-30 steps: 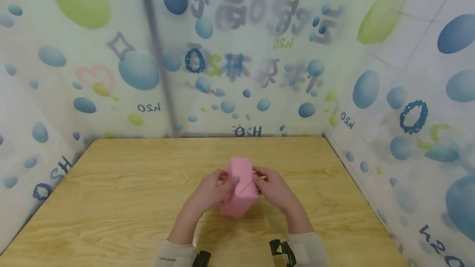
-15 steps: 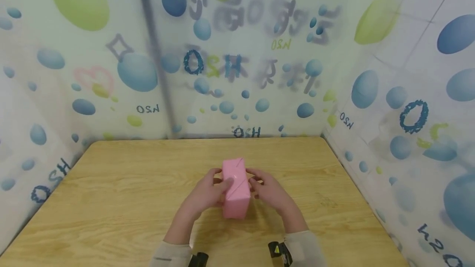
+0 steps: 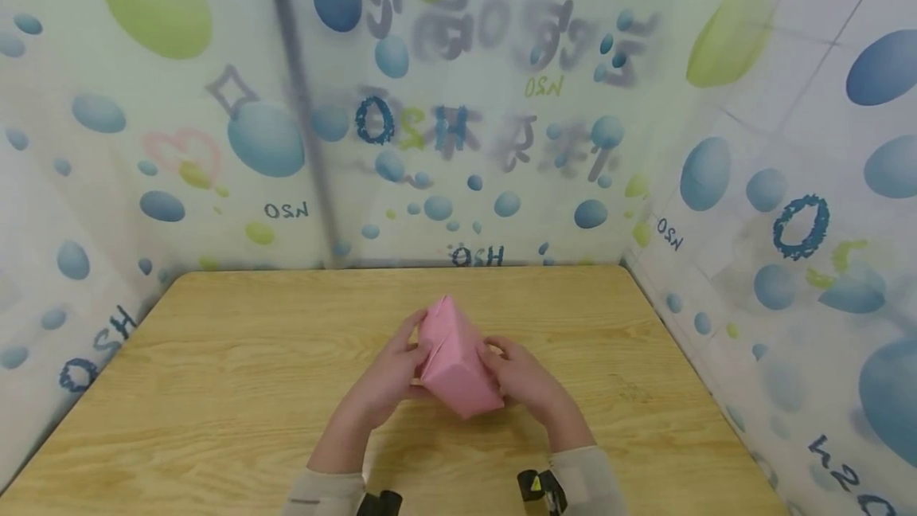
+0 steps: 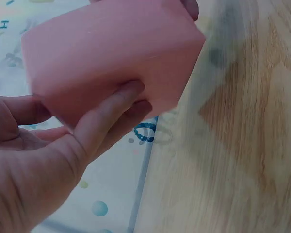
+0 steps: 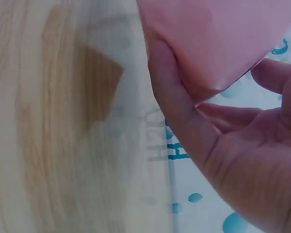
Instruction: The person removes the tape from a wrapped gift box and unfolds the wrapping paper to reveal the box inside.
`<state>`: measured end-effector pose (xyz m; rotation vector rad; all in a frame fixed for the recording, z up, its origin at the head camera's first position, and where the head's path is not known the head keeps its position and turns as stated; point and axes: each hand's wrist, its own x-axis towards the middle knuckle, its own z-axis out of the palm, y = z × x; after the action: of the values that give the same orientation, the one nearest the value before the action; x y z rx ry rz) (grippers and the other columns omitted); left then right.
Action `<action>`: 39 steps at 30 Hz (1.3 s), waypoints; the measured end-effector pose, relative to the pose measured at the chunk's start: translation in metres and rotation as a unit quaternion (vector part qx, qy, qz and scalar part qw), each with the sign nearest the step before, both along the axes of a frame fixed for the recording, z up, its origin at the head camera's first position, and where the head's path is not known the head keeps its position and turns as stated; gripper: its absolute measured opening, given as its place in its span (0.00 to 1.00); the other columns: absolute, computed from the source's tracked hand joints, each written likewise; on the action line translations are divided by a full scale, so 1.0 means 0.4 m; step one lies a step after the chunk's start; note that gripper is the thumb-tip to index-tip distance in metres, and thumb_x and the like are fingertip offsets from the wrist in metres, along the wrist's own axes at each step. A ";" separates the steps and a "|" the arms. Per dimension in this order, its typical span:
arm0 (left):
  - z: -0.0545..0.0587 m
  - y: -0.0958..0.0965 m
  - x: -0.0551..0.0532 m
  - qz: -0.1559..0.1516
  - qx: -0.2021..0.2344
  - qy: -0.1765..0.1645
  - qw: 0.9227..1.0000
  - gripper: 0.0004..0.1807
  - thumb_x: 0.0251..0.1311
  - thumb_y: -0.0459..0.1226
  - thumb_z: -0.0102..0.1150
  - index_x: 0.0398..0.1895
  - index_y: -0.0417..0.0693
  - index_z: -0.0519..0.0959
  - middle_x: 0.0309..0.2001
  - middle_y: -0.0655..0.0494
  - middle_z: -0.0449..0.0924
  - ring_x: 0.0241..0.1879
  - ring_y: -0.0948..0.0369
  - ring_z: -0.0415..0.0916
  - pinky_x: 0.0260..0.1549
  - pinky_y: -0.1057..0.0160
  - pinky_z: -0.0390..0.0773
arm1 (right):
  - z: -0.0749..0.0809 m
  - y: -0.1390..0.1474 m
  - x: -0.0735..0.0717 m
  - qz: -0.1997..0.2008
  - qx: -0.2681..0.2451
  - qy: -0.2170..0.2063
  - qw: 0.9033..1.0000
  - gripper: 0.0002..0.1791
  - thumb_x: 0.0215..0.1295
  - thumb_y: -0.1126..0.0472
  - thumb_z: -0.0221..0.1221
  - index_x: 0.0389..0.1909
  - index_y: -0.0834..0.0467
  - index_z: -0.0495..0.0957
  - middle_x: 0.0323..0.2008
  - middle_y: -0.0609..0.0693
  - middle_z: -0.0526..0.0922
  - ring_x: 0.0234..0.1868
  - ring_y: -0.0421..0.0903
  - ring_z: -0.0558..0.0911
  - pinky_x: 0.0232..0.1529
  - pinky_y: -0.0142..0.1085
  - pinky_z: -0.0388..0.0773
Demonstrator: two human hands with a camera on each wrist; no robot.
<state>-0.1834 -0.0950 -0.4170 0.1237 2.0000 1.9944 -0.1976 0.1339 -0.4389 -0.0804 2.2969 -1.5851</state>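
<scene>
Between both hands, tilted on its long axis, is a box wrapped in pink paper point(image 3: 458, 361), with a fold seam on its upper left face. The left hand point(image 3: 390, 369) grips its left side, thumb on the near face and fingers round the far and lower sides. On the right, the right hand point(image 3: 526, 373) holds a lower edge between thumb and fingers. In the left wrist view the pink box point(image 4: 121, 53) hangs clear of the wood. The right wrist view shows a corner of the pink box point(image 5: 218, 43) within the right hand point(image 5: 247, 141).
A light wooden table point(image 3: 236, 373) lies under the hands. Curtains printed with blue and green drops point(image 3: 458, 205) stand behind it and at both sides. Each sleeve has a black strap device point(image 3: 540, 488) near the wrist.
The pink box has been rolled and turned between the hands, from flat top upward to an edge upward. The left hand has shifted outward a little and now lies lower along its side.
</scene>
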 end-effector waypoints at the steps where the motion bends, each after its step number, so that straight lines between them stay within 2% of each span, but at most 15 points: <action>1: 0.001 -0.001 0.000 0.004 -0.004 0.002 1.000 0.33 0.83 0.35 0.40 0.87 0.51 0.50 0.74 0.30 0.66 0.58 0.47 0.81 0.49 0.46 0.88 | 0.001 0.002 0.000 -0.003 0.003 0.004 1.000 0.35 0.84 0.43 0.50 0.80 0.61 0.63 0.57 0.62 0.82 0.48 0.51 0.85 0.41 0.45 0.87; 5: 0.004 -0.006 -0.003 0.024 -0.037 0.013 0.999 0.31 0.84 0.41 0.44 0.85 0.47 0.57 0.75 0.37 0.69 0.56 0.51 0.79 0.44 0.53 0.87 | 0.008 0.008 0.000 -0.011 0.051 0.042 0.998 0.35 0.83 0.45 0.53 0.81 0.58 0.62 0.64 0.65 0.79 0.54 0.54 0.85 0.44 0.46 0.87; 8: -0.002 -0.012 -0.006 0.029 -0.082 0.024 0.996 0.35 0.82 0.49 0.50 0.84 0.44 0.59 0.75 0.38 0.71 0.56 0.52 0.81 0.46 0.53 0.87 | 0.016 0.010 0.001 -0.010 0.084 0.070 0.994 0.35 0.82 0.46 0.54 0.82 0.57 0.61 0.68 0.66 0.77 0.57 0.56 0.85 0.48 0.48 0.87; 11: -0.017 -0.014 -0.009 0.026 -0.152 0.038 0.987 0.44 0.73 0.52 0.64 0.84 0.42 0.59 0.75 0.37 0.72 0.62 0.47 0.82 0.56 0.46 0.86 | 0.021 0.010 0.004 0.001 0.103 0.090 0.991 0.36 0.81 0.49 0.56 0.83 0.57 0.60 0.69 0.65 0.77 0.55 0.55 0.85 0.49 0.48 0.86; 13: -0.031 -0.013 -0.011 0.019 -0.187 0.047 0.981 0.51 0.66 0.51 0.72 0.84 0.41 0.58 0.77 0.37 0.70 0.67 0.44 0.79 0.63 0.43 0.83 | 0.025 0.011 0.007 0.012 0.112 0.102 0.988 0.37 0.80 0.52 0.57 0.83 0.59 0.58 0.70 0.66 0.76 0.58 0.56 0.84 0.55 0.52 0.86; 16: -0.049 -0.010 -0.014 0.008 -0.199 0.051 0.979 0.55 0.60 0.48 0.77 0.85 0.41 0.56 0.77 0.37 0.70 0.71 0.39 0.75 0.67 0.41 0.80 | 0.024 0.011 0.011 0.025 0.121 0.110 0.986 0.39 0.76 0.56 0.59 0.83 0.60 0.57 0.74 0.67 0.73 0.65 0.60 0.81 0.64 0.57 0.82; 18: -0.057 -0.008 -0.016 0.007 -0.196 0.057 0.979 0.54 0.62 0.45 0.76 0.84 0.40 0.56 0.78 0.36 0.67 0.73 0.37 0.72 0.68 0.41 0.79 | 0.023 0.011 0.013 0.030 0.120 0.109 0.986 0.41 0.75 0.58 0.61 0.83 0.61 0.57 0.76 0.67 0.71 0.67 0.60 0.80 0.66 0.57 0.80; 21: -0.062 -0.008 -0.018 0.014 -0.206 0.074 0.976 0.49 0.65 0.41 0.72 0.84 0.38 0.56 0.77 0.33 0.67 0.73 0.35 0.72 0.68 0.40 0.78 | 0.016 0.008 0.011 0.035 0.109 0.096 0.989 0.42 0.73 0.60 0.63 0.84 0.61 0.56 0.74 0.68 0.72 0.61 0.59 0.83 0.57 0.52 0.86; 23: -0.062 -0.008 -0.018 0.020 -0.217 0.082 0.973 0.46 0.67 0.38 0.70 0.83 0.38 0.58 0.77 0.32 0.67 0.72 0.35 0.73 0.68 0.40 0.78 | 0.014 0.005 0.010 0.038 0.109 0.091 0.989 0.42 0.74 0.60 0.63 0.83 0.62 0.57 0.73 0.68 0.72 0.61 0.60 0.83 0.55 0.50 0.87; 26: -0.060 -0.006 -0.017 0.023 -0.241 0.084 0.966 0.41 0.69 0.37 0.68 0.82 0.40 0.63 0.77 0.34 0.69 0.72 0.36 0.73 0.68 0.40 0.78 | 0.010 0.001 0.006 0.044 0.123 0.096 0.987 0.40 0.75 0.59 0.63 0.82 0.63 0.59 0.74 0.69 0.71 0.66 0.64 0.81 0.60 0.55 0.85; 28: -0.058 -0.004 -0.016 0.021 -0.254 0.078 0.964 0.38 0.70 0.37 0.67 0.80 0.41 0.65 0.77 0.37 0.69 0.73 0.37 0.72 0.69 0.40 0.77 | 0.006 -0.001 0.004 0.044 0.141 0.105 0.984 0.38 0.76 0.58 0.62 0.81 0.63 0.61 0.76 0.68 0.69 0.69 0.63 0.79 0.67 0.57 0.81; 30: -0.057 -0.001 -0.014 0.017 -0.265 0.073 0.961 0.36 0.71 0.38 0.67 0.80 0.42 0.67 0.78 0.39 0.68 0.74 0.38 0.71 0.70 0.39 0.76 | 0.001 -0.003 0.003 0.042 0.152 0.109 0.982 0.37 0.77 0.58 0.62 0.81 0.62 0.62 0.77 0.67 0.68 0.69 0.61 0.78 0.69 0.59 0.78; 34: -0.057 0.003 -0.012 0.020 -0.271 0.071 0.960 0.36 0.71 0.36 0.67 0.80 0.41 0.67 0.78 0.39 0.68 0.75 0.38 0.70 0.71 0.39 0.74 | -0.008 -0.008 0.002 0.038 0.161 0.110 0.980 0.35 0.77 0.56 0.61 0.81 0.60 0.64 0.79 0.65 0.68 0.76 0.63 0.73 0.76 0.61 0.70; 37: -0.058 0.005 -0.013 0.024 -0.275 0.080 0.958 0.36 0.70 0.35 0.67 0.79 0.39 0.67 0.77 0.37 0.68 0.74 0.37 0.71 0.71 0.39 0.75 | -0.010 -0.013 0.000 0.038 0.167 0.108 0.979 0.35 0.78 0.56 0.61 0.81 0.60 0.63 0.80 0.62 0.67 0.81 0.64 0.65 0.80 0.61 0.63; 39: -0.058 0.007 -0.014 0.025 -0.278 0.086 0.957 0.36 0.70 0.35 0.67 0.79 0.37 0.67 0.77 0.35 0.69 0.73 0.37 0.72 0.70 0.39 0.76 | -0.009 -0.018 -0.001 0.038 0.171 0.106 0.979 0.35 0.78 0.57 0.60 0.81 0.61 0.63 0.80 0.62 0.66 0.82 0.64 0.64 0.80 0.61 0.62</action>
<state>-0.1888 -0.0923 -0.4403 0.1197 2.6137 1.4102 -0.1981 0.1266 -0.4424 -0.2595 2.6622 -1.1736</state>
